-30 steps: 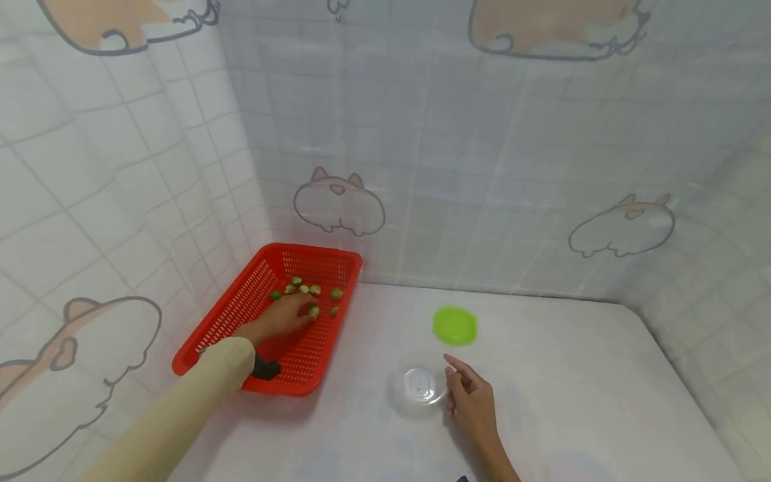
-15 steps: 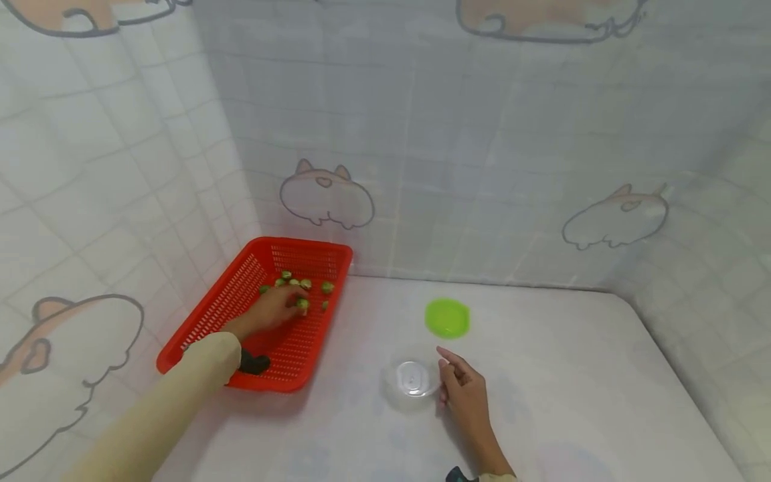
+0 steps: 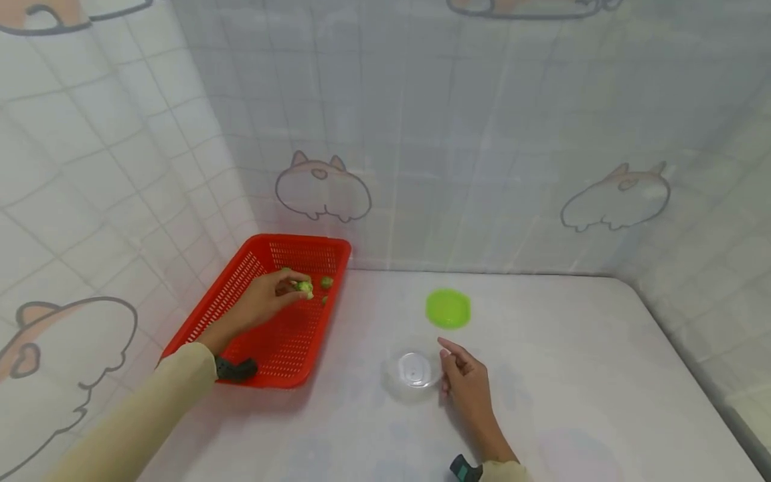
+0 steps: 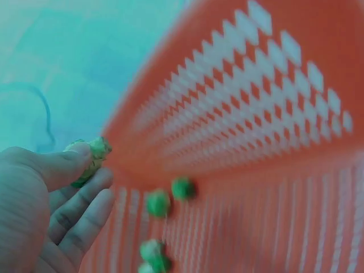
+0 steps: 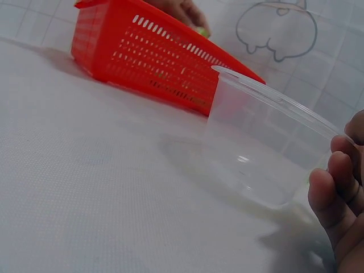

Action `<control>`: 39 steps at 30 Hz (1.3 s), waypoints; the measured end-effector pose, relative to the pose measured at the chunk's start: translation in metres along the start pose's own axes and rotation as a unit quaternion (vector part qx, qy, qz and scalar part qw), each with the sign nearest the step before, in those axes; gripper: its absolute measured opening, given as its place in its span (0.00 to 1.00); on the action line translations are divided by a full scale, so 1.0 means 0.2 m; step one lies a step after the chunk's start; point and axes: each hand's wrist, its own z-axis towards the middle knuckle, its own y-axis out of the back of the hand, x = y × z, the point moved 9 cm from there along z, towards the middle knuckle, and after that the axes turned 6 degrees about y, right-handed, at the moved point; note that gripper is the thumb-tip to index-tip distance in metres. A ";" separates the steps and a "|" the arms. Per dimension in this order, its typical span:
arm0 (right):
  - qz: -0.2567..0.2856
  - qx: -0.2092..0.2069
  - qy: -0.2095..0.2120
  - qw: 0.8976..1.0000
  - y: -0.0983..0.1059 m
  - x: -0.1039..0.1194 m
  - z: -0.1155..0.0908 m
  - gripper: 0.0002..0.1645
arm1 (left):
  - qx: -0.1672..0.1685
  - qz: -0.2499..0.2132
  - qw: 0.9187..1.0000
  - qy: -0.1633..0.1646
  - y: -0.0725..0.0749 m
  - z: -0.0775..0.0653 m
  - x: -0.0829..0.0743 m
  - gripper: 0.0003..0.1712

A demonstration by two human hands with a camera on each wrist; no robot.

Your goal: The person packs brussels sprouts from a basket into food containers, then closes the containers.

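My left hand (image 3: 262,300) is raised over the red basket (image 3: 283,361), pinching a Brussels sprout (image 3: 304,286) between thumb and fingers. The left wrist view shows the held sprout (image 4: 100,148) at the fingertips, with the lower fingers loosely bent beneath. Several loose sprouts (image 4: 158,203) lie on the basket's floor. At the centre of the table stands a clear plastic container (image 3: 414,370), upright, nothing visible in it. My right hand (image 3: 471,391) holds its right side at the rim, bent fingers (image 5: 324,193) against the wall.
Behind the container a bright green lid-like disc (image 3: 448,308) lies flat on the white table (image 3: 572,375). Cloth-like walls (image 3: 452,147) with a tile grid and cartoon animals enclose the back and sides. The basket stands close to the left wall.
The left hand has lifted a sprout up from the basket floor. My right hand stays at the container. The head view has shifted slightly.
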 end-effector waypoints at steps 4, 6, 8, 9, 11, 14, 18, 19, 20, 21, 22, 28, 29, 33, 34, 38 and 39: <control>-0.014 -0.001 -0.001 1.000 0.01 -0.03 0.00 0.18 | 0.010 -0.044 0.999 -0.011 -0.05 -0.06 -0.14 0.23; -0.014 0.002 -0.001 1.000 0.00 -0.04 0.01 0.19 | 0.019 -0.058 0.998 -0.018 -0.09 -0.08 -0.21 0.24; -0.009 0.005 0.001 1.000 0.00 -0.05 0.01 0.20 | 0.025 -0.068 0.997 -0.027 -0.12 -0.11 -0.28 0.23; -0.007 0.006 0.000 1.000 -0.01 -0.05 0.01 0.21 | 0.026 -0.070 0.997 -0.034 -0.14 -0.12 -0.32 0.23; -0.001 0.009 0.005 1.000 -0.01 -0.04 0.01 0.20 | 0.028 -0.079 0.995 -0.048 -0.17 -0.15 -0.39 0.21; 0.008 0.010 0.010 1.000 -0.01 -0.03 0.01 0.19 | 0.035 -0.093 0.993 -0.065 -0.23 -0.17 -0.49 0.18; 0.016 0.010 0.007 1.000 -0.01 -0.02 0.00 0.19 | 0.055 -0.102 0.991 -0.068 -0.35 -0.19 -0.58 0.17; 0.018 0.010 0.006 1.000 0.00 -0.02 0.00 0.19 | 0.063 -0.106 0.990 -0.067 -0.38 -0.20 -0.59 0.16; 0.018 0.009 0.004 1.000 0.00 -0.02 0.00 0.19 | 0.068 -0.110 0.989 -0.068 -0.41 -0.20 -0.61 0.16; 0.019 0.007 0.004 1.000 0.00 -0.02 0.00 0.19 | 0.073 -0.109 0.989 -0.065 -0.44 -0.20 -0.62 0.16; 0.019 0.006 0.005 1.000 0.00 -0.02 0.00 0.19 | 0.074 -0.107 0.989 -0.065 -0.47 -0.20 -0.64 0.15; 0.016 -0.001 0.025 1.000 -0.01 0.00 0.01 0.19 | 0.074 -0.086 0.992 -0.053 -0.63 -0.19 -0.67 0.14; 0.017 -0.002 0.029 0.999 -0.01 0.00 0.01 0.19 | 0.076 -0.082 0.993 -0.049 -0.66 -0.18 -0.67 0.14; 0.031 0.001 0.038 0.999 0.00 0.00 0.01 0.19 | 0.082 -0.069 0.993 -0.046 -0.78 -0.16 -0.70 0.15; 0.034 0.002 0.039 0.999 0.00 0.01 0.01 0.19 | 0.082 -0.067 0.993 -0.049 -0.80 -0.16 -0.71 0.15; 0.049 0.008 0.041 0.998 -0.01 0.01 0.01 0.20 | 0.074 -0.053 0.994 -0.054 -0.88 -0.13 -0.71 0.15; 0.051 0.010 0.042 0.998 -0.01 0.01 0.01 0.20 | 0.071 -0.048 0.995 -0.052 -0.90 -0.13 -0.71 0.15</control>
